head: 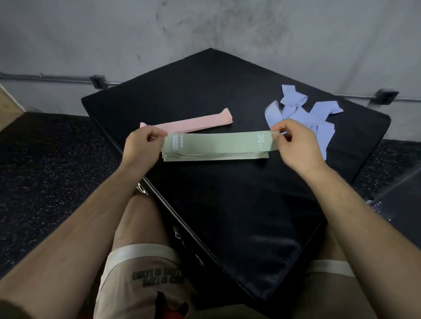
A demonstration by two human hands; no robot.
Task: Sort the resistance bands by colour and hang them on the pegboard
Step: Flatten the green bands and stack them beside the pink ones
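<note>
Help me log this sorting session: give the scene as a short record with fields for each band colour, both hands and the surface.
surface: black mat
top green band: held flat just over the green stack, printed "30"
pink bands: lying flat, behind the green ones
blue bands: loose tangled heap, right side
left hand: pinches the top green band's left end
right hand: pinches its right end
pegboard: not in view

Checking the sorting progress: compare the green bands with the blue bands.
The green bands are stacked flat and aligned; the blue bands lie in a loose, crumpled heap. The topmost of the green bands is pinched at its ends by the left hand and right hand; no hand holds the blue bands. Both rest on the black mat.
</note>
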